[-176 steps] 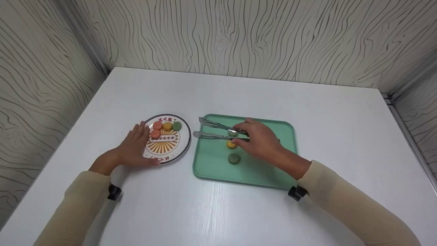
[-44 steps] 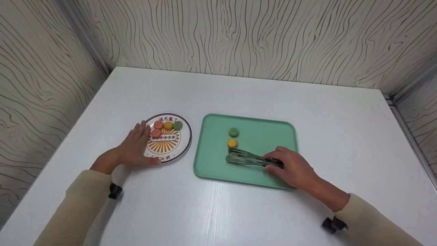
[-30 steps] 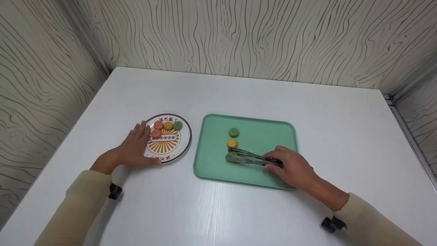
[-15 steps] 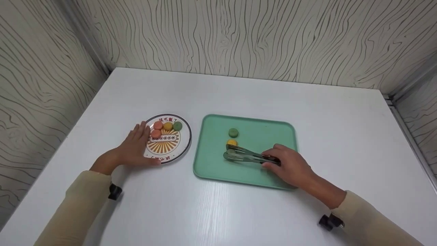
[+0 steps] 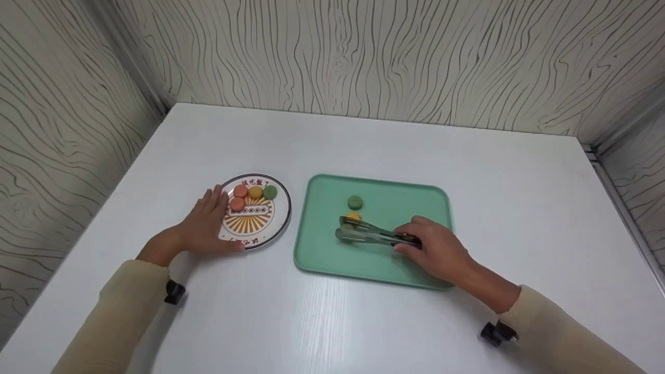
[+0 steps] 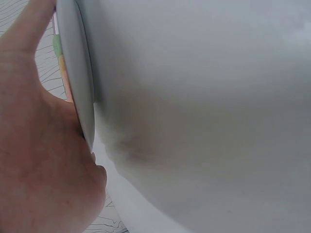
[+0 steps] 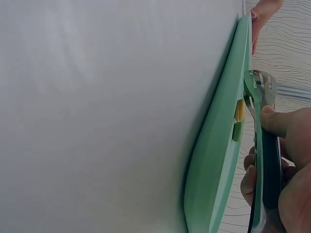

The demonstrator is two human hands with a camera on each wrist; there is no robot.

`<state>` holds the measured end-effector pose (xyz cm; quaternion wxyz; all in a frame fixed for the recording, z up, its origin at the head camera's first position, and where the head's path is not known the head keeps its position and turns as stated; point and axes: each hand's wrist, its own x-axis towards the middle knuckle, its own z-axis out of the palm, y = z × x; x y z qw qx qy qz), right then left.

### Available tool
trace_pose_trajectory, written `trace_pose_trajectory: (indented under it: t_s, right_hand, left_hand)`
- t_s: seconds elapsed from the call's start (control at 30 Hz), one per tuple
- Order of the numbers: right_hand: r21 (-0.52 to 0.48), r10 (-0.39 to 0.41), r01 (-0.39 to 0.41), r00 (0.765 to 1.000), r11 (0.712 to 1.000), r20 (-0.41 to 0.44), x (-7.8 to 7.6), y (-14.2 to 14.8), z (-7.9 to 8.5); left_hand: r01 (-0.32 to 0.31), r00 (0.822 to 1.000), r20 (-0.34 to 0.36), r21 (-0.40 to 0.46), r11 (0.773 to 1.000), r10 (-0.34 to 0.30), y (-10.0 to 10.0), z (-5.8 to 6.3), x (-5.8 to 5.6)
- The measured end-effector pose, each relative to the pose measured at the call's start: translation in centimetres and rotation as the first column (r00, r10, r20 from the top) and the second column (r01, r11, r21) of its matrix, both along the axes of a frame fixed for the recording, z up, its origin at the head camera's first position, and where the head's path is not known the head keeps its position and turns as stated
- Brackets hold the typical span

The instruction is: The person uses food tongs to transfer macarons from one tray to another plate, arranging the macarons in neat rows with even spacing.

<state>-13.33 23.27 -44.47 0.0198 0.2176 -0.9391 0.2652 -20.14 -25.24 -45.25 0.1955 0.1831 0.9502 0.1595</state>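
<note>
In the head view, my right hand [image 5: 436, 246] holds a pair of metal tongs [image 5: 376, 236] over the green tray [image 5: 322, 259]. Between the tong tips sits a dull green macaron [image 5: 347, 228], partly covered by them. Just behind the tips, a yellow macaron [image 5: 354, 215] is partly hidden, and another green macaron [image 5: 355, 202] lies farther back on the tray. My left hand [image 5: 205, 228] rests with spread fingers against the left rim of a round white plate [image 5: 280, 215]. In the right wrist view, the tongs [image 7: 260, 94] appear raised off the tray.
Toward the plate's back lie two pinkish-orange macarons [image 5: 239, 197], a yellow macaron [image 5: 255, 192] and a green macaron [image 5: 269, 192]. Plate and tray stand side by side on a white table [image 5: 322, 322], a narrow gap between them. Wood-patterned panels [image 5: 337, 57] enclose the table.
Earlier the tongs were spread over the tray's back macarons; then they came to the front green one. Over the last second they have moved slightly left and back with it. The left hand stays.
</note>
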Motion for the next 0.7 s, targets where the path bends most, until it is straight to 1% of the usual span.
trace_pose_trajectory:
  t_s: [0.17,0.57,0.7]
  right_hand:
    - [0.002,-0.005,0.005,1.0,1.0,0.021,-0.3,-0.5,0.4]
    - [-0.033,0.016,-0.015,1.0,0.999,0.012,-1.2,-1.7,1.2]
    - [-0.038,0.019,-0.019,1.0,0.999,0.012,-1.5,-2.3,1.5]
  left_hand:
    - [-0.004,1.0,0.003,-0.003,1.0,0.004,0.1,0.1,0.1]
    - [0.0,1.0,-0.002,-0.003,1.0,0.0,0.0,0.2,0.2]
    - [0.002,1.0,-0.006,0.021,1.0,-0.002,-0.1,-0.1,0.1]
